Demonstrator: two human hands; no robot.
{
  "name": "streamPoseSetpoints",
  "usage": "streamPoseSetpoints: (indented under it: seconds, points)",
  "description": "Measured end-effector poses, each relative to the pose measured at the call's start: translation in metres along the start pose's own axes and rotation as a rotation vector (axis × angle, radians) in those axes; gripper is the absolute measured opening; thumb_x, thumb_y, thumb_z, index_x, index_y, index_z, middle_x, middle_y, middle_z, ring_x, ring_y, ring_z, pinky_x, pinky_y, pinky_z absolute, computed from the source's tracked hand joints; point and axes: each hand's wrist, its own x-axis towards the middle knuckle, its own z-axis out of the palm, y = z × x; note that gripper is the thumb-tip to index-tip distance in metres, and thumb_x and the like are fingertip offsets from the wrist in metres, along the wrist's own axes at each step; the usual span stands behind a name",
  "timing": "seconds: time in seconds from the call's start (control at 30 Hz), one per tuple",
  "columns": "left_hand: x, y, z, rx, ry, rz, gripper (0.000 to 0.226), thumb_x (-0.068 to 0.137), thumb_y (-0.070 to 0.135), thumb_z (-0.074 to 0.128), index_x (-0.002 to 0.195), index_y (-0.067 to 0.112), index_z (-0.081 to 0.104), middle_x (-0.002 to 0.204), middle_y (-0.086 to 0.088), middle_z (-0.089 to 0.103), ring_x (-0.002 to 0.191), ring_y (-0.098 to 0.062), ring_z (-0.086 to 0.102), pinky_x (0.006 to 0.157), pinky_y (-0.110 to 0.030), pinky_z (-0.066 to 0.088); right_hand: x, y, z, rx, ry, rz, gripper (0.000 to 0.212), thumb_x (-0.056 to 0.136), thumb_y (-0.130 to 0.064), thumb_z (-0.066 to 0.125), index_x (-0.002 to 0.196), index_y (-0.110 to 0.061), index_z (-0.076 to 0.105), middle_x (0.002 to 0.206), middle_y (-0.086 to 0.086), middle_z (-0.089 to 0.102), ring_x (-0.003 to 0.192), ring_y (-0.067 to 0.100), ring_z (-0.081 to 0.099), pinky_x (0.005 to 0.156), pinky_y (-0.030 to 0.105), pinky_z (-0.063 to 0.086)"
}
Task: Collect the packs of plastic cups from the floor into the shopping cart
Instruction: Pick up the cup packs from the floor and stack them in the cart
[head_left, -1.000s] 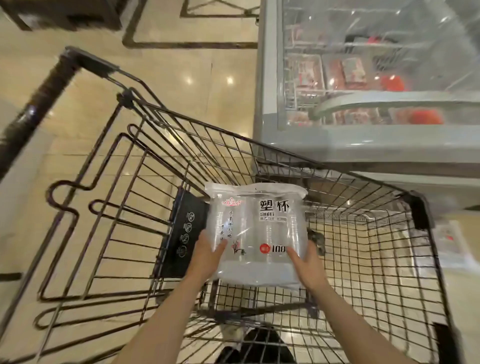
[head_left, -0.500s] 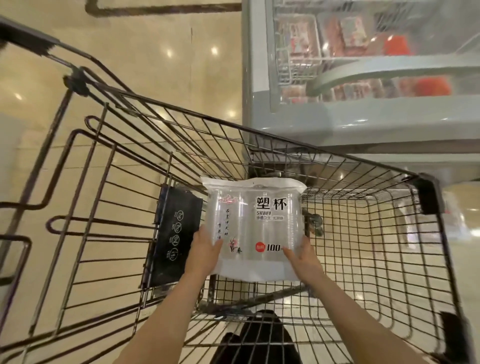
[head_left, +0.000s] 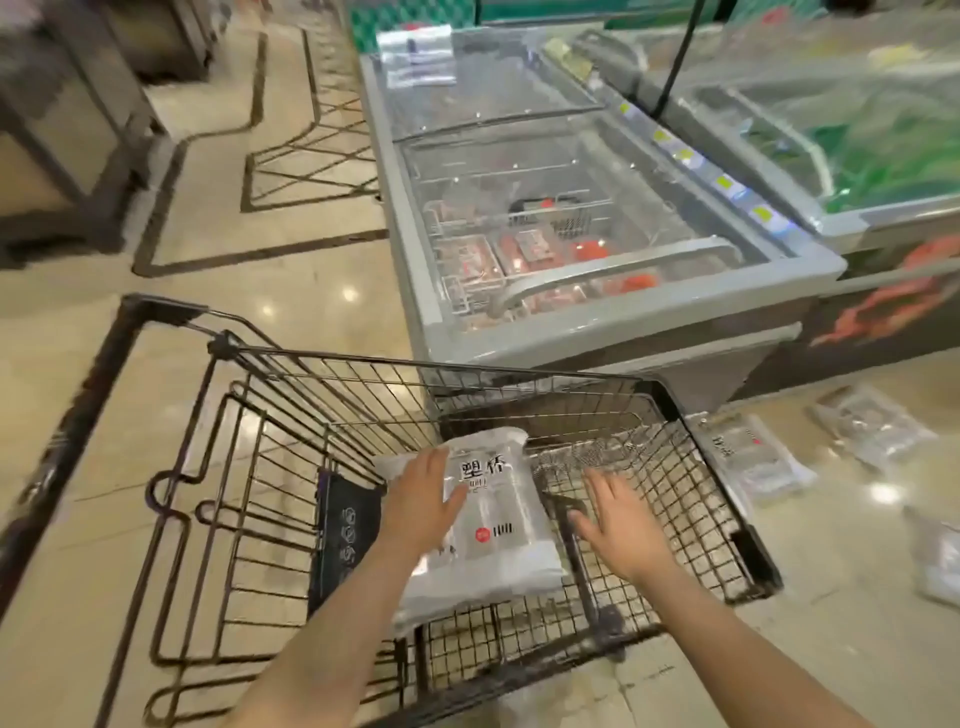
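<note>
Head view, single frame. Pack of plastic cups (head_left: 488, 525) lies label-up inside the shopping cart (head_left: 519, 374), toward the left of the basket, just beside the black seat panel (head_left: 345, 525). Left hand (head_left: 421, 506) rests flat on the pack's left part, fingers straight and together, not curled round it. Right hand (head_left: 621, 525) is spread, palm down, apart from the pack over the wire floor; it holds nothing.

More packs on the floor (head_left: 748, 457), right of the cart, near the foot of the freezer chest (head_left: 597, 249).

Handling, judged: thin clear film over nested cups, so light for its bulk. Film looks slick and crinkly; cups inside likely crush under a hard squeeze. Best hold is two palms on opposite long sides, or a pinch on the sealed flap at the end. One-handed pinch on the middle would probably slip.

Hard to make out: motion blur smears the floor packs, so their number and print are unclear. One pack at the right edge is cut off. Lower end of the pack in the cart is partly covered by the left forearm. Whether the pack sits fully on the cart floor or on the folded seat I cannot tell.
</note>
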Motion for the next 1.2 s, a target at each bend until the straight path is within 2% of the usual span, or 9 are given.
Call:
streamPoseSetpoints:
  seconds: [0.17,0.3,0.5,0.6,0.7,0.77,0.9,1.03,1.2]
  points:
    - [-0.018,0.071,-0.027,0.089,0.019,0.252,0.058,0.097,0.047,0.042,0.146,0.018,0.030,0.146,-0.003,0.039,0.129,-0.020,0.041,0.104,-0.033,0.035,-0.072,0.027,-0.043,-0.033,0.162,0.024,0.066,0.096,-0.050,0.043,0.151,-0.023,0.020,0.152,0.001,0.032,0.136,0.017,0.036,0.110,0.031,0.033]
    - [-0.033,0.136,-0.027,0.167,-0.002,0.446,0.063,0.097,0.050,0.039,0.149,0.019,0.024,0.150,-0.003,0.033,0.134,-0.020,0.036,0.110,-0.037,0.033,-0.128,0.063,-0.070,-0.068,0.281,0.094,0.065,0.095,-0.052,0.042,0.151,-0.025,0.021,0.152,0.000,0.034,0.137,0.018,0.034,0.111,0.032,0.030]
    - [-0.053,0.236,-0.020,0.179,0.036,0.753,0.060,0.096,0.050,0.041,0.145,0.016,0.034,0.143,-0.005,0.042,0.128,-0.019,0.044,0.107,-0.036,0.038,-0.207,0.127,-0.094,-0.093,0.391,0.276,0.061,0.097,-0.048,0.041,0.150,-0.024,0.026,0.152,0.001,0.033,0.139,0.020,0.032,0.111,0.032,0.027]
    - [-0.065,0.295,-0.007,0.182,0.027,0.850,0.061,0.094,0.052,0.044,0.143,0.017,0.035,0.140,-0.002,0.045,0.127,-0.016,0.045,0.105,-0.035,0.038,-0.250,0.169,-0.104,-0.063,0.451,0.408,0.064,0.093,-0.056,0.036,0.148,-0.024,0.031,0.151,0.002,0.035,0.137,0.021,0.035,0.109,0.032,0.030]
    - [-0.081,0.354,0.010,0.169,-0.001,0.946,0.062,0.094,0.054,0.044,0.143,0.017,0.035,0.136,0.000,0.048,0.122,-0.015,0.047,0.101,-0.033,0.040,-0.292,0.213,-0.115,-0.036,0.500,0.513,0.060,0.095,-0.048,0.045,0.148,-0.024,0.030,0.153,0.002,0.032,0.137,0.021,0.035,0.107,0.032,0.033]
    - [-0.092,0.394,0.025,0.174,-0.009,1.000,0.063,0.093,0.056,0.038,0.141,0.016,0.038,0.133,-0.001,0.049,0.120,-0.018,0.048,0.099,-0.033,0.040,-0.320,0.242,-0.123,-0.039,0.538,0.577,0.059,0.095,-0.046,0.046,0.148,-0.025,0.031,0.152,0.000,0.032,0.136,0.020,0.037,0.103,0.031,0.036]
    - [-0.122,0.479,0.065,0.165,-0.039,1.075,0.082,0.078,0.065,0.012,0.135,0.016,0.046,0.127,-0.002,0.052,0.114,-0.024,0.051,0.092,-0.037,0.041,-0.374,0.308,-0.133,-0.034,0.565,0.659,0.059,0.095,-0.046,0.046,0.147,-0.023,0.032,0.151,0.000,0.033,0.134,0.020,0.038,0.103,0.033,0.038]
    - [-0.155,0.558,0.108,0.083,-0.107,1.123,0.058,0.092,0.052,0.045,0.138,0.016,0.045,0.130,-0.003,0.053,0.117,-0.025,0.052,0.094,-0.039,0.042,-0.423,0.375,-0.139,-0.031,0.584,0.708,0.059,0.096,-0.044,0.045,0.148,-0.019,0.030,0.151,0.001,0.034,0.134,0.020,0.038,0.106,0.033,0.035]
    - [-0.180,0.633,0.149,0.117,-0.143,1.200,0.053,0.095,0.049,0.044,0.140,0.020,0.041,0.131,0.002,0.050,0.117,-0.021,0.052,0.092,-0.035,0.040,-0.470,0.450,-0.142,0.059,0.597,0.817,0.058,0.098,-0.045,0.042,0.149,-0.022,0.026,0.153,-0.001,0.028,0.137,0.017,0.033,0.100,0.032,0.039]
